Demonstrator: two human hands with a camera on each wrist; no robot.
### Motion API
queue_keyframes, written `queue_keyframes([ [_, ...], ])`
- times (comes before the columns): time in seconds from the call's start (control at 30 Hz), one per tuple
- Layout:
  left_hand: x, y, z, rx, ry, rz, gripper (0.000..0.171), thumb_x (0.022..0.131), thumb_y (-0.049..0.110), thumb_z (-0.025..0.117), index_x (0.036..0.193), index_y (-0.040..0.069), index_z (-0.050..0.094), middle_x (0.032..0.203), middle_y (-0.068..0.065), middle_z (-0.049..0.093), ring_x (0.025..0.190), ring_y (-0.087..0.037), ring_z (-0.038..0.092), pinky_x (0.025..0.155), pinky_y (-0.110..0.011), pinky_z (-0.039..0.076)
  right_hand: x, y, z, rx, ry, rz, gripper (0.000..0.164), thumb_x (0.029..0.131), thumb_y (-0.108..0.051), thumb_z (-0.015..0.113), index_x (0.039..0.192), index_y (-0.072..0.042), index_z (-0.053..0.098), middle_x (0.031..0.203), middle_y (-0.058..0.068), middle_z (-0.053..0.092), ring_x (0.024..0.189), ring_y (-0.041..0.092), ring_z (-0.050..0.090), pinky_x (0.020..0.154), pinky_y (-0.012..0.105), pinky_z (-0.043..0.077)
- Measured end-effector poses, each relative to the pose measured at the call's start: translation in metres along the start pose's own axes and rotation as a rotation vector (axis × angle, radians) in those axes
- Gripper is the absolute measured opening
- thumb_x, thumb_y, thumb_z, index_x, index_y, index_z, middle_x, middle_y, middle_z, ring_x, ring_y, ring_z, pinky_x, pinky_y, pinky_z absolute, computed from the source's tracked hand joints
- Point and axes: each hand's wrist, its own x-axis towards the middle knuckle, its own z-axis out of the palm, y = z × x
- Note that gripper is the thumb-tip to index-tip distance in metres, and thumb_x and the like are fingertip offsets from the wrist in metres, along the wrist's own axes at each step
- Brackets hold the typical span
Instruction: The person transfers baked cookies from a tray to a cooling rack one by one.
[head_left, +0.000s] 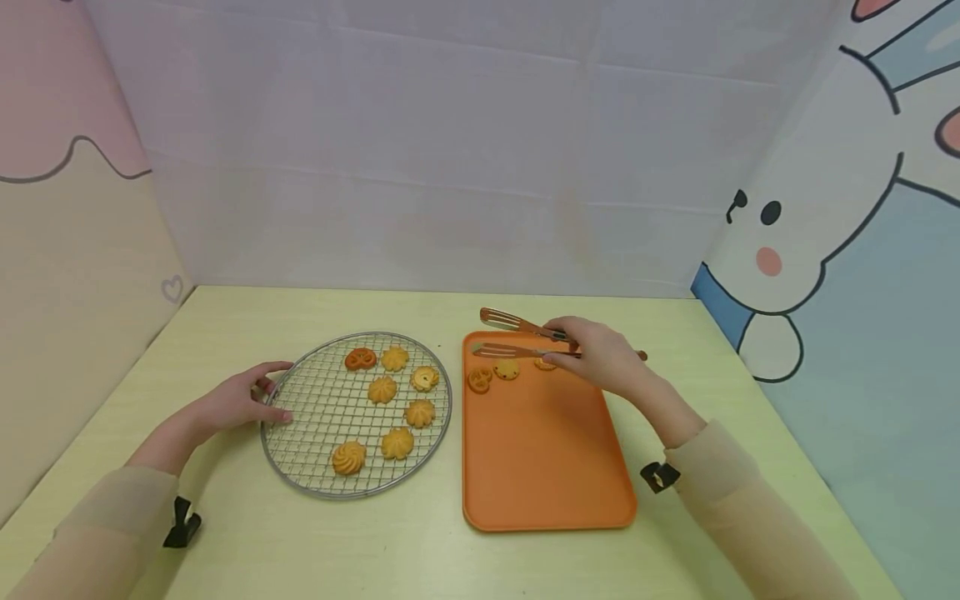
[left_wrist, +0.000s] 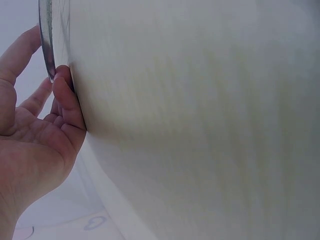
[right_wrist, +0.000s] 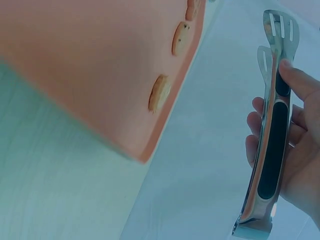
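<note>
1. Two bare hands were in view above a pale table (head_left: 397,554), the left hand (head_left: 238,397) at a round wire rack (head_left: 337,497) and the right hand (head_left: 603,358) over an orange tray (head_left: 543,454).
2. The left hand gripped the near-left rim of the rack, its thumb over the top and other fingers bent beneath; the grip was closed to about the rim's thickness.
3. The right hand had its thumb and fingers curled round a pair of metal tongs (right_wrist: 274,150) with dark grip inlays. Its hold was closed on the two arms, while the slotted tips stood apart, raised above the tray's far-left corner.
4. The rack lay flat to the left of the tray, with a narrow strip of table between them. On it were a brown pretzel-shaped biscuit (head_left: 361,359) near the far rim and six golden biscuits, among them a swirled biscuit (head_left: 348,457) near the front and a ring-centred biscuit (head_left: 425,378) at the right.
5. Three more lay along the tray's far edge: a small pretzel (head_left: 479,380) at the left, a speckled biscuit (head_left: 507,369) beside it, and a third biscuit (right_wrist: 159,93), partly hidden by the right hand in the head view.
6. Each pale sleeve carried a black bow (head_left: 660,477).
</note>
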Motion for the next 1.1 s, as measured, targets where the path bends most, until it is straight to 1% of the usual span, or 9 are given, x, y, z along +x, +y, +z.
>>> queue_keyframes([
  [0.1,-0.001,0.002,0.0,-0.003,-0.005,-0.005,0.094,0.076,0.032,0.079,0.146,0.001,0.024,0.107,-0.016,0.04,0.081,-0.02,0.041,0.065,-0.028,0.034,-0.006,0.01,-0.002,-0.007,0.029,0.007,0.045,0.088,-0.033,0.066,0.127,-0.012,0.056,0.093,0.001,0.06,0.07,0.013,0.049,0.057,0.03,0.039],
  [0.3,-0.002,0.003,-0.001,0.012,-0.003,-0.006,0.093,0.077,0.032,0.078,0.146,0.001,0.025,0.108,-0.016,0.041,0.084,-0.021,0.041,0.067,-0.029,0.034,-0.015,0.028,-0.003,-0.011,0.076,0.045,0.045,0.086,-0.032,0.069,0.125,-0.011,0.058,0.089,0.002,0.061,0.069,0.015,0.05,0.052,0.029,0.038],
  [0.4,-0.002,0.004,-0.001,0.007,-0.006,-0.005,0.093,0.076,0.032,0.078,0.146,0.001,0.025,0.108,-0.016,0.041,0.084,-0.021,0.042,0.067,-0.029,0.035,-0.02,0.034,-0.003,-0.005,0.075,0.072,0.046,0.086,-0.03,0.07,0.125,-0.01,0.058,0.089,0.003,0.061,0.07,0.016,0.049,0.052,0.029,0.037],
  [0.5,-0.002,0.004,-0.001,0.002,-0.006,-0.006,0.093,0.076,0.031,0.079,0.146,0.001,0.025,0.107,-0.016,0.041,0.083,-0.021,0.042,0.066,-0.029,0.035,-0.024,0.041,-0.002,-0.001,0.069,0.096,0.046,0.086,-0.029,0.069,0.125,-0.009,0.057,0.096,0.005,0.062,0.074,0.016,0.05,0.055,0.029,0.039],
  [0.6,-0.002,0.004,-0.001,0.004,-0.005,-0.007,0.093,0.076,0.032,0.079,0.146,0.001,0.025,0.107,-0.016,0.041,0.083,-0.021,0.041,0.066,-0.028,0.035,-0.027,0.048,0.001,0.003,0.076,0.114,0.045,0.086,-0.029,0.069,0.125,-0.008,0.058,0.099,0.008,0.063,0.075,0.017,0.052,0.056,0.029,0.04],
  [0.73,-0.002,0.005,-0.001,0.0,-0.006,-0.009,0.093,0.076,0.032,0.079,0.146,0.001,0.025,0.107,-0.016,0.041,0.083,-0.021,0.041,0.065,-0.028,0.035,-0.028,0.057,0.005,0.018,0.084,0.139,0.043,0.086,-0.029,0.069,0.123,-0.008,0.059,0.098,0.011,0.064,0.075,0.018,0.053,0.057,0.03,0.04],
  [0.9,-0.003,0.005,-0.001,-0.016,-0.008,-0.008,0.093,0.076,0.03,0.079,0.146,0.001,0.025,0.108,-0.017,0.041,0.082,-0.021,0.042,0.065,-0.028,0.035,-0.029,0.068,0.011,0.034,0.071,0.18,0.043,0.087,-0.03,0.068,0.122,-0.007,0.059,0.1,0.014,0.065,0.076,0.02,0.055,0.057,0.03,0.042],
  [1.1,-0.002,0.005,-0.001,-0.017,-0.006,-0.008,0.093,0.076,0.03,0.079,0.145,0.001,0.025,0.107,-0.017,0.041,0.082,-0.021,0.041,0.064,-0.028,0.035,-0.031,0.076,0.016,0.044,0.049,0.224,0.045,0.087,-0.03,0.068,0.122,-0.004,0.058,0.101,0.015,0.064,0.073,0.02,0.053,0.056,0.03,0.042],
])
